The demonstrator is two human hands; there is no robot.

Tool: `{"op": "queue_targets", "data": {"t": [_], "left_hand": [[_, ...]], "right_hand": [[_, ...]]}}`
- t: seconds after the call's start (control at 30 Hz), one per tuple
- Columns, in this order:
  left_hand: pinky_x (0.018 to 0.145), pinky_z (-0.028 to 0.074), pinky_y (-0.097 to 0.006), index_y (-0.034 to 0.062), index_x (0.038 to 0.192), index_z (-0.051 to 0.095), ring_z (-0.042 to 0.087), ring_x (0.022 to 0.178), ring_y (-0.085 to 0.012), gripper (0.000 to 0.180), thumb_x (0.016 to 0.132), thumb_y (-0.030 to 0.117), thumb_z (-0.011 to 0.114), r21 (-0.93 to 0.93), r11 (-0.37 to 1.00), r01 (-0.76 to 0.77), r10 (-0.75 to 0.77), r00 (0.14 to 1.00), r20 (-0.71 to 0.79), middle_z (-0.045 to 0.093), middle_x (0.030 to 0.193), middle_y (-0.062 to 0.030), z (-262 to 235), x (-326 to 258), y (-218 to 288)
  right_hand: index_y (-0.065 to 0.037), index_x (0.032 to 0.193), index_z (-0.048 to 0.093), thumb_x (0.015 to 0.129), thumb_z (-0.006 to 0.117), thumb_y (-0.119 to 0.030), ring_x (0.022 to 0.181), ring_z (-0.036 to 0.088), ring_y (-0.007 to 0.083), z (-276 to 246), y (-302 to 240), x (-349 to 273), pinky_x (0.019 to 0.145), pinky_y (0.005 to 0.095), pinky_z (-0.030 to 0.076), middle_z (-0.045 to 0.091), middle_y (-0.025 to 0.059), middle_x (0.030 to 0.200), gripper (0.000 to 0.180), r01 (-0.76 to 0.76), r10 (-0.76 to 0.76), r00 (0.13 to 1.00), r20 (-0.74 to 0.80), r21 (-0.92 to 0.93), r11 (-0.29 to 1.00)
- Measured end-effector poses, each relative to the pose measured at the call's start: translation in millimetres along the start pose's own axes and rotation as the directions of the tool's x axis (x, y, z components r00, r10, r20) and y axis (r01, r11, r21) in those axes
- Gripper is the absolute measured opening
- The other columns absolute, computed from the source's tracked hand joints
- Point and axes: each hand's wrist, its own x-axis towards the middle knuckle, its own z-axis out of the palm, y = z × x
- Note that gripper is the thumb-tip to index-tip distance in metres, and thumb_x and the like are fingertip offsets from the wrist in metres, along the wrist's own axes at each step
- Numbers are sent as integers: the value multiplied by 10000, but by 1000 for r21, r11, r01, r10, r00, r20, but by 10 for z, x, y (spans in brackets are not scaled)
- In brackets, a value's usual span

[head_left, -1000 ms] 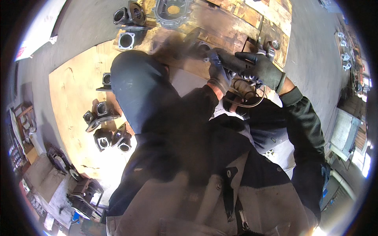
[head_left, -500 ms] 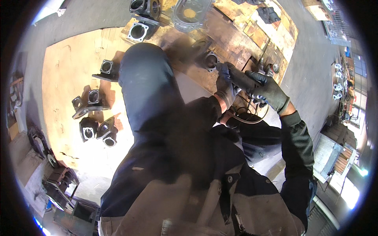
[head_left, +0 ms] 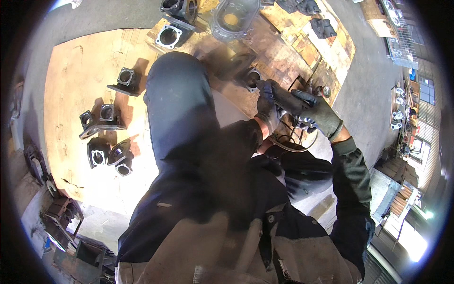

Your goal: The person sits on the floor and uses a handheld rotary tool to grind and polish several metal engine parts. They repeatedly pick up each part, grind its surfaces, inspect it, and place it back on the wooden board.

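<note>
Both my gloved hands are closed round a dark, long-bodied air grinder (head_left: 288, 101), held at a slant. My left hand (head_left: 267, 105) grips its front end, close to the work. Farther back, my right hand (head_left: 323, 114) wraps its rear, fingers over the top. The grinder's front end points at the round opening of a dark metal pipe casting (head_left: 253, 77) with a bright machined flange face. Whether the tip touches the metal cannot be made out. A thin hose (head_left: 294, 150) loops below my hands.
The casting lies on a worn wooden bench top (head_left: 279, 52). Farther off are a clear-looking grey housing (head_left: 231, 19), another flanged casting (head_left: 169, 36) and dark gloves (head_left: 323, 28). Several castings (head_left: 108, 113) stand on a plywood sheet (head_left: 66, 109) left of my knee (head_left: 177, 80).
The whole view has shifted slightly, with the benches and castings sliding a little left. My hands keep their grip on the grinder, its front end still at the casting's opening.
</note>
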Motion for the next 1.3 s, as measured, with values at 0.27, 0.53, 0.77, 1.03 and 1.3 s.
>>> {"op": "queue_targets", "data": {"t": [0.27,0.53,0.77,1.03,1.3], "left_hand": [[1004,526,-416,166,1363,568,649,1121,-217,659,985,704,525,-9,999,36,-36,999,11,660,1207,-56,-169,150,11],[920,571,-415,168,1291,586,678,1035,-210,578,988,659,570,-38,999,17,-18,999,-40,665,1168,-38,-101,149,8],[909,576,-419,185,1314,569,683,1037,-198,566,988,647,583,-66,996,60,-60,998,8,674,1137,-12,-11,69,15],[897,572,-393,164,1279,587,679,1009,-198,556,992,640,578,49,998,26,-18,989,-145,675,1100,-15,-27,118,78],[883,567,-383,177,1265,589,680,991,-206,557,996,664,547,-57,998,35,-35,999,-4,669,1123,-19,-38,119,-48]], "right_hand": [[8,1491,518,839,687,-38,615,606,92,44,-61,61,504,238,483,669,41,861,675,-13,21,999,38,-193,981],[20,1479,529,820,710,-89,718,647,98,47,-99,47,582,234,528,685,62,972,693,-6,0,1000,-27,-222,975],[22,1501,500,835,716,-67,713,653,106,-39,-110,13,615,247,544,697,66,976,707,-48,54,998,33,-168,985],[19,1503,496,818,734,-107,678,639,94,20,-93,106,542,230,512,686,51,951,736,-19,30,999,42,-227,974],[18,1443,558,829,743,-105,837,665,94,-97,-20,33,721,234,562,713,98,1106,653,-12,14,1000,12,-144,989]]}}
